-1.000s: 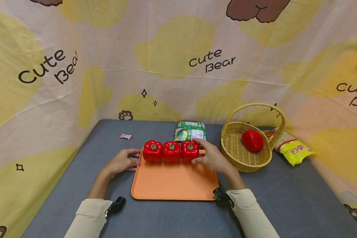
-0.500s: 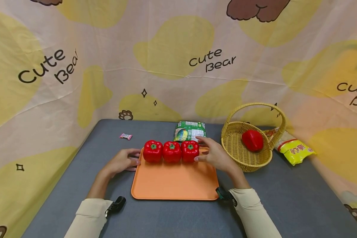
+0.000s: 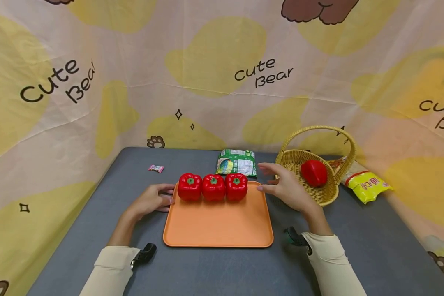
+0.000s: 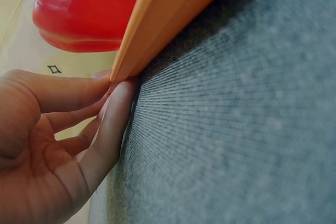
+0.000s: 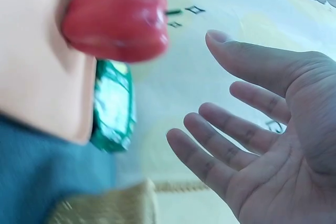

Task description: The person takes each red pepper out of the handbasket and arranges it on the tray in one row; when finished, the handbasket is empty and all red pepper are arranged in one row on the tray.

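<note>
Three glossy red bell peppers stand in a row along the far edge of an orange tray, their green stems up. At the tray's left edge, my left hand pinches the rim; the left wrist view shows the thumb over it and fingers underneath. My right hand is off the tray's far right corner, apart from the rightmost pepper, with fingers spread and nothing in them. From the head, this hand overlaps part of the wicker basket. Another red pepper lies on its side in the basket.
A green snack packet lies behind the peppers. One small pink wrapped candy is on the grey table at the far left. Beside the basket, a yellow packet lies on the right. Patterned cloth hangs behind the table.
My right hand has let go of the rightmost pepper and moved right, toward the basket. My left hand stays at the tray's edge, and the peppers stay in place.
</note>
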Motion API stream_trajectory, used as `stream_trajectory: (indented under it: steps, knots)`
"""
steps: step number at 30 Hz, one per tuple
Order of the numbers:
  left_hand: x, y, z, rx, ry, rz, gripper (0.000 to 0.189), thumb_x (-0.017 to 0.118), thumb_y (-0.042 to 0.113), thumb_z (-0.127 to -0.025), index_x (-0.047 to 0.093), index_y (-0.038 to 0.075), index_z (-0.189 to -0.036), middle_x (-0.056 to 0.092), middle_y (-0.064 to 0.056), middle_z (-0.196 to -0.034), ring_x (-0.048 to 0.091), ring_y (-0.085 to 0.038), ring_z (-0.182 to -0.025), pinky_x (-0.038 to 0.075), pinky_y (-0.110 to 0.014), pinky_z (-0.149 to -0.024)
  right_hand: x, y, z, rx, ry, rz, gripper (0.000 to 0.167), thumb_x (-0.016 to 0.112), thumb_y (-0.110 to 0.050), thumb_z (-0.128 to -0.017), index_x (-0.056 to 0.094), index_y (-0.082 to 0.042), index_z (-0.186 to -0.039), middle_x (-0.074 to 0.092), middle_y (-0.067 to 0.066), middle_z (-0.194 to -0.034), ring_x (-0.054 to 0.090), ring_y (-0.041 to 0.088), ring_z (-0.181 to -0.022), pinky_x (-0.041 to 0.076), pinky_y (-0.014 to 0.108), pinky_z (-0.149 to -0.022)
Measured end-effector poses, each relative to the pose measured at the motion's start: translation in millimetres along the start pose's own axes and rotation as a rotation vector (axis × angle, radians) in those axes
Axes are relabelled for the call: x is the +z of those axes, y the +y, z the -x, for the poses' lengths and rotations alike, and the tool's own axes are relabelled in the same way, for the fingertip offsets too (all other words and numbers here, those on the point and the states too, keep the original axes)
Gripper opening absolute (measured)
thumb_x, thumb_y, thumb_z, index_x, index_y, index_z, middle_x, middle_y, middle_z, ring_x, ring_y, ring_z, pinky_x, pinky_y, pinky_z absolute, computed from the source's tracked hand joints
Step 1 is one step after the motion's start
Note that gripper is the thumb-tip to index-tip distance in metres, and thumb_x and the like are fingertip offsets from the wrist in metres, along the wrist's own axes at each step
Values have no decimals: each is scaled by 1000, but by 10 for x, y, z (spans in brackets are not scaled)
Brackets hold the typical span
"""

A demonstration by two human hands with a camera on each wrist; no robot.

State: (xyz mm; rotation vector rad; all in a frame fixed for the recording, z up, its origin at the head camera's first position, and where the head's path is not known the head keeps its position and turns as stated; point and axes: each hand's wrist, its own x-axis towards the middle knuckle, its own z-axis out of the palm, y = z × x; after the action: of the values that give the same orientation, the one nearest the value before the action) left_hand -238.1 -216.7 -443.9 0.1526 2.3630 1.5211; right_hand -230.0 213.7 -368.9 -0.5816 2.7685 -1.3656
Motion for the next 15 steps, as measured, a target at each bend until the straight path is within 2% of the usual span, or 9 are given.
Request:
stream_trajectory:
  steps: [11, 13, 15]
  knots:
    - [2, 5, 11, 1, 1, 5, 60, 67, 8, -100, 47, -9, -154, 57, -31, -146, 73, -30, -112, 66, -38, -83, -627, 86, 188, 13, 79, 139, 64, 83, -22, -94, 57, -9, -150, 62, 20, -146, 65, 39, -126, 58, 56, -102]
    - [3, 9, 12, 3, 1, 8, 60, 67, 7, -100, 47, -9, -153, 57, -31, -146, 73, -30, -112, 66, -38, -83, -733, 123, 190, 29, 91, 161, 62, 83, -25, -94, 58, -12, -150, 63, 17, -145, 64, 36, -128, 60, 49, -99]
    - [7, 12, 14, 5, -1, 12, 59, 67, 7, -100, 47, -9, -153, 57, -31, -146, 73, -30, -112, 66, -37, -83, -832, 168, 182, 46, 100, 171, 62, 82, -29, -95, 58, -14, -150, 64, 15, -144, 64, 35, -127, 59, 34, -96]
